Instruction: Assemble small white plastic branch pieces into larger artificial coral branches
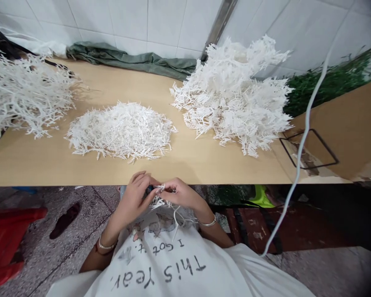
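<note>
My left hand (137, 193) and my right hand (182, 194) meet at the table's front edge, close to my body. Between their pinched fingers is a white branching plastic sprig (159, 202), which both hands grip; parts of it hang below the fingers. Just beyond my hands, a low heap of small white sprigs (123, 131) lies on the tan table (198, 167). A taller, bushier heap of white sprigs (235, 103) stands at the right, and a looser tangle of white branching stems (27, 95) is at the far left.
Green cloth (126, 61) lies along the tiled wall. Green plastic foliage (321, 88) and a cardboard flap (352, 123) are at the right, near a black wire frame (309, 150). A white cable (307, 119) hangs across the right side. A red stool (9, 239) stands at lower left.
</note>
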A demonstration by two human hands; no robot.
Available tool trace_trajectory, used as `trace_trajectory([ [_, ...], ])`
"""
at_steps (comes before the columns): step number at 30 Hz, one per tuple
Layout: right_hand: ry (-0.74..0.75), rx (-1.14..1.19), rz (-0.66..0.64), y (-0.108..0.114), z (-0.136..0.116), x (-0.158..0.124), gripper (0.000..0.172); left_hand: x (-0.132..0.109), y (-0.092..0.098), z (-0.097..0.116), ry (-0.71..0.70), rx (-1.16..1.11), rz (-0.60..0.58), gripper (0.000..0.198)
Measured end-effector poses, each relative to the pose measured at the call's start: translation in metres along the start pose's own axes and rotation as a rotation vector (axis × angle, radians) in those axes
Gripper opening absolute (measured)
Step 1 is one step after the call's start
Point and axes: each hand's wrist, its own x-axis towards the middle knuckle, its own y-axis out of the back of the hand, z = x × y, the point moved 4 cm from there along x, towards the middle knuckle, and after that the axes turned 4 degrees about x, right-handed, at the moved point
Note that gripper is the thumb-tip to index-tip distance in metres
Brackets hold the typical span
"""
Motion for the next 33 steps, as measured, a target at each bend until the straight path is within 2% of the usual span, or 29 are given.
trace_trajectory([
  [2,-0.004,-0.014,0.002,0.0,-0.001,0.002,0.042,-0.002,-0.003,0.0,0.047,-0.015,-0.034,0.007],
  [4,-0.013,-0.023,-0.02,0.002,-0.005,0.003,0.042,-0.004,-0.007,-0.002,0.149,-0.127,-0.096,0.018],
  [7,-0.026,0.021,-0.12,0.006,-0.012,0.002,0.043,-0.007,-0.013,-0.003,0.283,-0.329,-0.208,0.032],
  [11,-0.058,0.111,-0.29,0.008,-0.018,0.0,0.044,-0.008,-0.014,0.002,0.263,-0.431,-0.364,0.039],
  [14,-0.082,0.135,-0.331,0.008,-0.018,0.001,0.047,-0.008,-0.012,0.005,0.22,-0.386,-0.42,0.044],
  [18,-0.103,0.098,-0.32,0.009,-0.018,0.004,0.049,-0.008,-0.01,0.007,0.228,-0.399,-0.386,0.043],
  [24,-0.111,-0.162,-0.204,0.018,-0.02,0.006,0.049,-0.007,-0.008,0.01,0.341,-0.275,-0.255,0.041],
  [28,-0.119,-0.214,-0.183,0.022,-0.026,0.002,0.044,-0.009,-0.01,0.01,0.298,-0.274,-0.141,0.033],
  [31,-0.036,-0.136,-0.276,0.018,-0.037,0.0,0.041,-0.012,-0.011,0.007,0.241,-0.391,0.038,0.036],
  [33,0.034,-0.057,-0.374,0.014,-0.047,-0.001,0.038,-0.014,-0.014,0.007,0.272,-0.579,0.091,0.044],
])
